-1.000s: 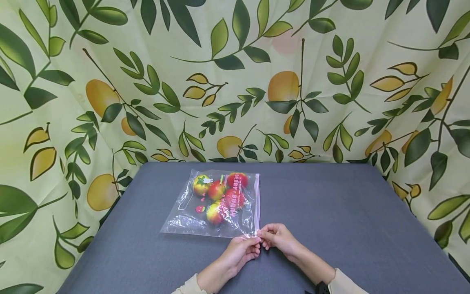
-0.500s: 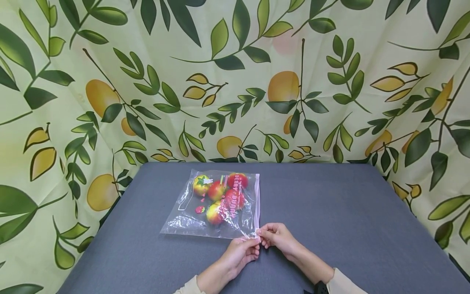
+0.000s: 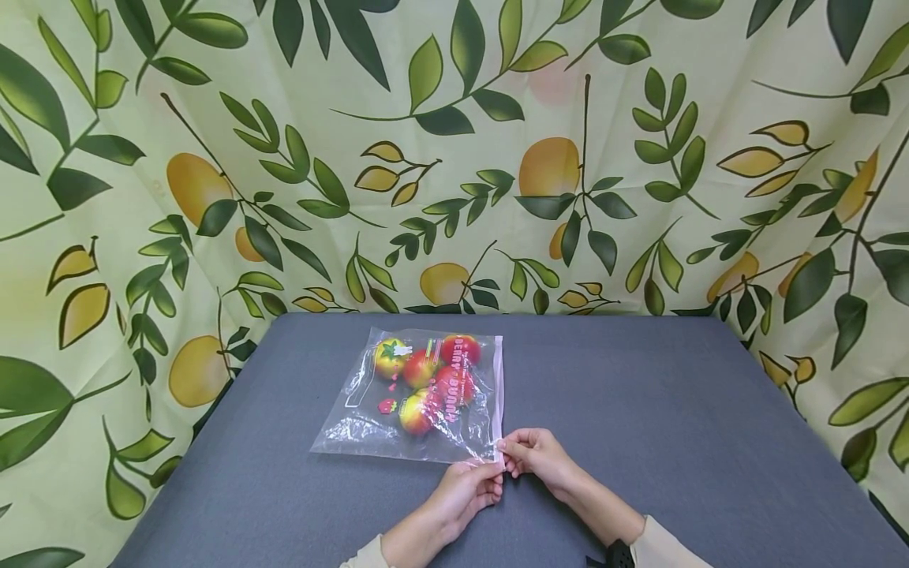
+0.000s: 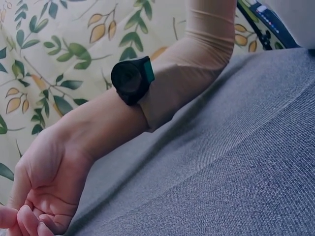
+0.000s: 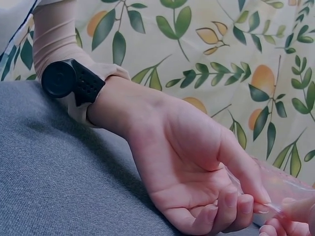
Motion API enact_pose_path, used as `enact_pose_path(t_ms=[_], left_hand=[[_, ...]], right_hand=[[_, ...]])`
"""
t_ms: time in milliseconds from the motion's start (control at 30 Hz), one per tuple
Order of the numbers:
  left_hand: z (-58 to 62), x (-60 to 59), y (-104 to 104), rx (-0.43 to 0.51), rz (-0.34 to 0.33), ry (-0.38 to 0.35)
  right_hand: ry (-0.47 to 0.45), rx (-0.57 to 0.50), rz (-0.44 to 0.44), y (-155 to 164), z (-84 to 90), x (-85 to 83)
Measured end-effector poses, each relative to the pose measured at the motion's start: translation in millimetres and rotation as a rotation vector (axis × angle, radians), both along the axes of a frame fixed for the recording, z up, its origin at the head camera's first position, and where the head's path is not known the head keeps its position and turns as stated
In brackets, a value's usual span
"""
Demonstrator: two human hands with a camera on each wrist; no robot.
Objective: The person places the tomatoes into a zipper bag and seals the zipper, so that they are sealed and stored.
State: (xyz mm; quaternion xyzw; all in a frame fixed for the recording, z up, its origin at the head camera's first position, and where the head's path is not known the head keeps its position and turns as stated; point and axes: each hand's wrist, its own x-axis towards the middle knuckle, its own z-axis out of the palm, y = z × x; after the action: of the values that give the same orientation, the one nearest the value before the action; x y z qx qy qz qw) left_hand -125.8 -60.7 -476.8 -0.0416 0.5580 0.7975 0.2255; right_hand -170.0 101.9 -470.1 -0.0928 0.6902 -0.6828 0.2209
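A clear zip bag [image 3: 355, 438] with pink lettering lies flat on the table, a pale pink strip [image 3: 499, 379] running along its right edge. Inside it are several round red-and-yellow fruits [image 3: 417, 412], one showing a green star-shaped top. At the near right corner my left hand [image 3: 465, 489] pinches the bag between thumb and fingers. Just beyond it, my right hand [image 3: 540, 461] pinches the same strip with thumb and forefinger. The right wrist view looks onto the left palm [image 5: 187, 162], the thumb on the bag's thin edge. In the left wrist view, the right palm [image 4: 56, 172] shows, its fingertips partly cut off.
A grey cloth-covered table [image 3: 639, 394] spreads around the bag. Behind and beside it hangs a curtain [image 3: 454, 158] printed with leaves and orange fruit. Black wrist devices [image 4: 132, 78] sit on both arms over beige sleeves.
My right hand has shifted very slightly away from me along the strip. My left hand stays at the corner, and the bag and fruits lie almost as before.
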Motion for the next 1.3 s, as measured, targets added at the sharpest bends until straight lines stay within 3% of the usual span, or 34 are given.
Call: enact_pose_path(t_ms=[1300], left_hand=[[1.5, 1.2, 4.6, 0.006, 0.005, -0.013]], right_hand=[[-0.028, 0.008, -0.041, 2.8, 0.1, -12.5]])
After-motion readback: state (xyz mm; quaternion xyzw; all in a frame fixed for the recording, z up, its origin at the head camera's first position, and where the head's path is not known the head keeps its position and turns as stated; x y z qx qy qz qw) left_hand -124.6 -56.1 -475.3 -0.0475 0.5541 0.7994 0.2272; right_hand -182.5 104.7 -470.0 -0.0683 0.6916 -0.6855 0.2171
